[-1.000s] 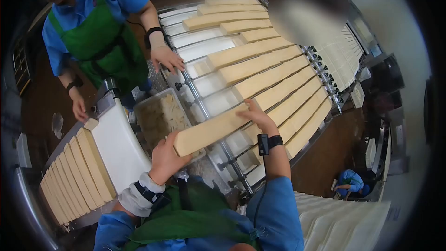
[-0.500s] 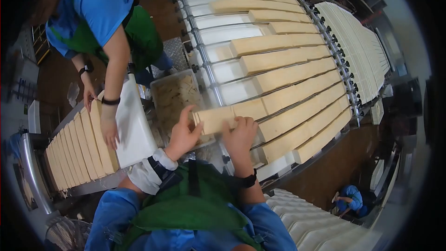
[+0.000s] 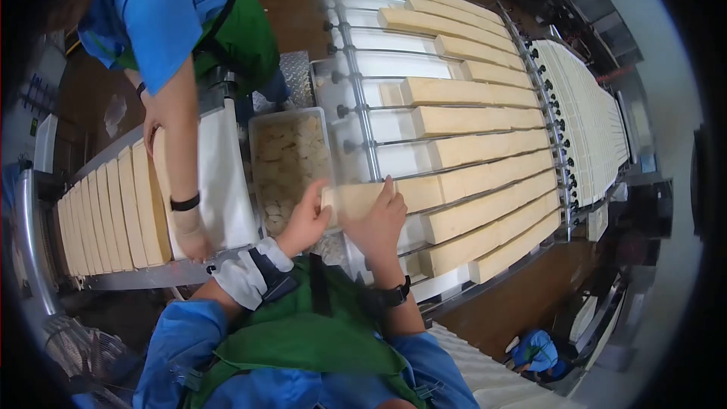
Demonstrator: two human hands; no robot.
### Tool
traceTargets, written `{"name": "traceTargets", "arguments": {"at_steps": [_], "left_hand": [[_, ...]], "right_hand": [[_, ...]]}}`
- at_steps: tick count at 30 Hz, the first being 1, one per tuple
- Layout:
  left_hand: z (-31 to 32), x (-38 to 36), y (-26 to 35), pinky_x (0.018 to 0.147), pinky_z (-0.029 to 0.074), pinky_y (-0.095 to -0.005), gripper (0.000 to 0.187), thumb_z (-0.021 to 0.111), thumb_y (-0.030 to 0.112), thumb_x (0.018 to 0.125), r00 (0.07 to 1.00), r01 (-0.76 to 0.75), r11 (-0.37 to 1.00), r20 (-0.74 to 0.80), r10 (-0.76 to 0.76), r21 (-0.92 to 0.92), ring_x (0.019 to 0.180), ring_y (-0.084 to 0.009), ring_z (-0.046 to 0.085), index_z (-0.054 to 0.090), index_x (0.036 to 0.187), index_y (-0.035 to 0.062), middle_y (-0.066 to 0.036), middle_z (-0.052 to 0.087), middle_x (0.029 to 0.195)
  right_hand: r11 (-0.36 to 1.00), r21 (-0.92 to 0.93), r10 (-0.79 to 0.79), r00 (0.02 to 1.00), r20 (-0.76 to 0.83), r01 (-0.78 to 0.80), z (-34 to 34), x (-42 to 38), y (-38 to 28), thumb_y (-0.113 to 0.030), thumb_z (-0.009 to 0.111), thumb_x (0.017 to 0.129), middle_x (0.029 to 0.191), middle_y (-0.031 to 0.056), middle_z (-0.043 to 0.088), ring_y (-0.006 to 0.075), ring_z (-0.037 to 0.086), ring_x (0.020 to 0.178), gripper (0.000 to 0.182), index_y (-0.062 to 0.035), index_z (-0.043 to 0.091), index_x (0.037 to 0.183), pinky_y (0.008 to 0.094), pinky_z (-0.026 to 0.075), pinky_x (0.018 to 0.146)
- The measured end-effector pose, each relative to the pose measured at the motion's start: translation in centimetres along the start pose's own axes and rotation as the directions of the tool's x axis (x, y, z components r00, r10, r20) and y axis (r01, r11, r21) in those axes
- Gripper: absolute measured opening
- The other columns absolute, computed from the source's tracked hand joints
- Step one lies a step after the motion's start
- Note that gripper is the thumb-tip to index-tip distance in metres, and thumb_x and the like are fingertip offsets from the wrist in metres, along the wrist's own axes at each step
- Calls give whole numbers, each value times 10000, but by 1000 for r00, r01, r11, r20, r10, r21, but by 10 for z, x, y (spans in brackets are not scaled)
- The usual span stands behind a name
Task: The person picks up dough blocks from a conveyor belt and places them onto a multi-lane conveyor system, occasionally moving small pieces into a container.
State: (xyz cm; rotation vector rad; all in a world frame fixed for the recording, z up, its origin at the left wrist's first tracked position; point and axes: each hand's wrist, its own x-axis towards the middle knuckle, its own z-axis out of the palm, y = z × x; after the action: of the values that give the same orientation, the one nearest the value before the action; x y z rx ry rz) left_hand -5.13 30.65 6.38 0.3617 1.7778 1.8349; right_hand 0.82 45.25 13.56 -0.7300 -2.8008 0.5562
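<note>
Between my hands is a pale yellow slab (image 3: 354, 201), blurred by motion, at the near end of a row of long pale yellow blocks (image 3: 492, 185). My left hand (image 3: 305, 220) grips its left end, thumb and fingers on either side. Farther right, my right hand (image 3: 377, 223) is closed over the slab's near side, with one finger reaching up over it. The slab sticks out past the left edge of the white lane surface (image 3: 376, 155), close to a clear bin of pale scraps (image 3: 328, 129).
Metal rods divide the lanes of the slatted table (image 3: 365, 117). To the left, a co-worker (image 3: 163, 15) leans over a second conveyor (image 3: 219, 182), hands at a row of similar blocks (image 3: 113, 216). White ridged sheets (image 3: 485, 363) lie lower right. Another person (image 3: 536, 350) is beyond them.
The view has shifted. My right hand has turned, with a finger now raised over the slab. My left hand stays at the slab's end. The co-worker's lower hand has moved down along the conveyor.
</note>
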Motion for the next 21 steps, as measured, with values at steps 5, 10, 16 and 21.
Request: {"name": "traceTargets", "arguments": {"at_steps": [5, 10, 16, 21], "left_hand": [[-1, -5, 36, 793, 489, -238, 554, 484, -72, 953, 998, -52, 960, 19, 59, -274, 930, -98, 632, 303, 1449, 95, -85, 677, 1063], [-14, -10, 83, 899, 488, -265, 552, 481, -70, 954, 995, -30, 922, 78, 65, -386, 1051, -136, 636, 297, 1448, 91, -115, 668, 1165], [-41, -34, 75, 874, 521, -305, 529, 487, -64, 931, 998, -17, 924, -65, -9, -383, 1010, -150, 642, 353, 1418, 93, -99, 662, 1126], [-55, -34, 42, 879, 527, -347, 508, 539, -4, 868, 966, -52, 985, -257, 8, -166, 1025, -202, 620, 444, 1362, 66, -114, 608, 1127]], "right_hand": [[946, 326, -20, 998, 62, -1, -14, 18, 29, -338, 839, 620, 1329, 312, 443, 448, 451, 1230, 1082, 74, 289, 1454, 519, 372, 1055], [821, 570, 19, 999, 40, -38, -26, 87, 80, -308, 845, 610, 1397, 301, 424, 424, 435, 1294, 1061, 42, 315, 1460, 465, 366, 1101], [983, 174, 54, 998, 16, -56, 5, 124, 115, -282, 828, 607, 1389, 292, 445, 440, 443, 1271, 1006, 38, 356, 1436, 481, 361, 1103], [946, -316, 103, 993, 62, -79, 18, 133, 114, -384, 782, 586, 1367, 265, 484, 427, 445, 1278, 1014, 34, 376, 1417, 522, 361, 1087]]}}
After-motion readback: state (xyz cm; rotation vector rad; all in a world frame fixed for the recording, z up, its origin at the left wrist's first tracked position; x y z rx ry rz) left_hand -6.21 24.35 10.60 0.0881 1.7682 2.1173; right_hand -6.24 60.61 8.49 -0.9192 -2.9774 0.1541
